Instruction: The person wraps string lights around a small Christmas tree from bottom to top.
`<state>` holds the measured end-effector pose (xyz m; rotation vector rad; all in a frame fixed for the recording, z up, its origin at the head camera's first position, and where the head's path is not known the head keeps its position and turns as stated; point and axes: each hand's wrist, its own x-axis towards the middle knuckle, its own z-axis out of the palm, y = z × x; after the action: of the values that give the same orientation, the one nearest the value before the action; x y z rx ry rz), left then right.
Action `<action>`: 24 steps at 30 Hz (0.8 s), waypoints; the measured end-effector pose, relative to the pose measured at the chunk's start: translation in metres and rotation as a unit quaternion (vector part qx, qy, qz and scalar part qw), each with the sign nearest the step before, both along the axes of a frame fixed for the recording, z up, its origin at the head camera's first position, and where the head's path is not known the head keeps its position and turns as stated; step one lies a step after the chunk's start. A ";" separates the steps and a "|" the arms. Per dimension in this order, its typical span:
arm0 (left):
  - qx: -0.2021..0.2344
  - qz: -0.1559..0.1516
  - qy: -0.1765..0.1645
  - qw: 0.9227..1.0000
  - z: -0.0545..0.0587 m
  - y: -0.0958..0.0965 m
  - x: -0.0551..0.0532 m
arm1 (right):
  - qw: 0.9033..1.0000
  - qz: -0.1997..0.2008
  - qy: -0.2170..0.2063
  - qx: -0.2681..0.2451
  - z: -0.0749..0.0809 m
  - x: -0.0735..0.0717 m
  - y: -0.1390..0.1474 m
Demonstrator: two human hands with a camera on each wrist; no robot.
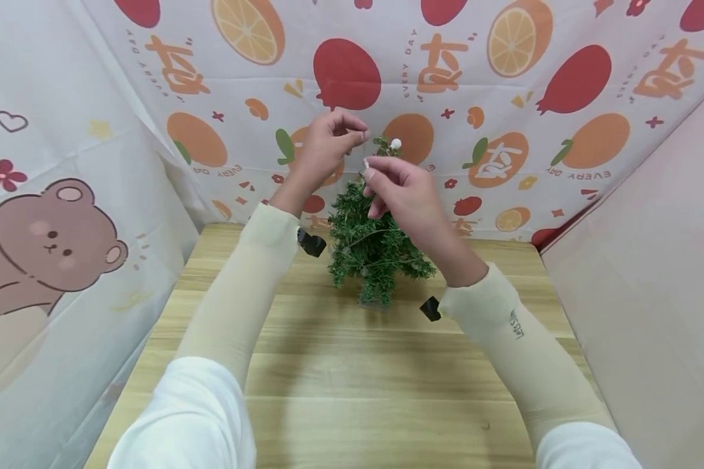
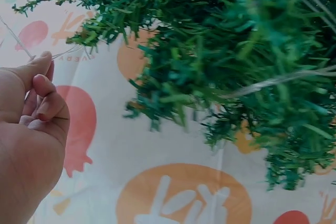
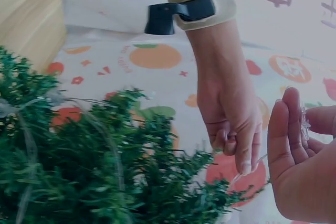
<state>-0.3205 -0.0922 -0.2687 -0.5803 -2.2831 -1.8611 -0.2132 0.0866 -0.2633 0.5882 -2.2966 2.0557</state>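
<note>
A small green artificial Christmas tree (image 1: 366, 225) stands on the table, with thin clear string-light wire (image 2: 283, 83) draped over its branches. Left of the treetop, my left hand (image 1: 330, 143) pinches a strand of that wire (image 2: 19, 40) between thumb and index finger. Just in front of the top, my right hand (image 1: 410, 195) holds a small clear, bumpy light piece (image 3: 304, 125) between thumb and fingers; its exact shape is hard to make out. A white ball (image 1: 396, 143) shows near the treetop. The tree's upper trunk is partly hidden behind the right hand.
The wooden tabletop (image 1: 340, 384) extends toward me. Behind the tree hangs a fruit-print cloth (image 1: 352, 19); a bear-print cloth (image 1: 58, 241) hangs on the left, a pale panel (image 1: 651, 260) on the right. Black wrist cameras (image 1: 312, 243) sit on both wrists.
</note>
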 end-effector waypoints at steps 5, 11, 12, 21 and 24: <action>0.004 0.021 0.001 1.000 -0.022 -0.006 -0.007 | 0.999 -0.004 -0.009 0.049 -0.018 0.002 -0.001; -0.002 0.020 0.012 1.000 -0.040 -0.008 -0.005 | 0.998 -0.016 -0.019 0.062 -0.041 0.002 0.012; 0.001 0.017 0.012 1.000 -0.042 -0.008 -0.005 | 0.998 -0.020 -0.020 0.060 -0.045 0.002 0.016; -0.022 0.022 0.008 0.999 -0.037 -0.008 0.023 | 0.994 -0.072 -0.022 0.081 -0.063 0.000 0.039; -0.039 0.024 0.006 0.999 -0.037 -0.008 0.029 | 0.990 -0.090 -0.009 0.106 -0.069 -0.002 0.042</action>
<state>-0.2914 -0.1007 -0.3053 -0.5391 -2.3489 -1.7502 -0.2153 0.1290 -0.3320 0.3515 -2.4943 1.7615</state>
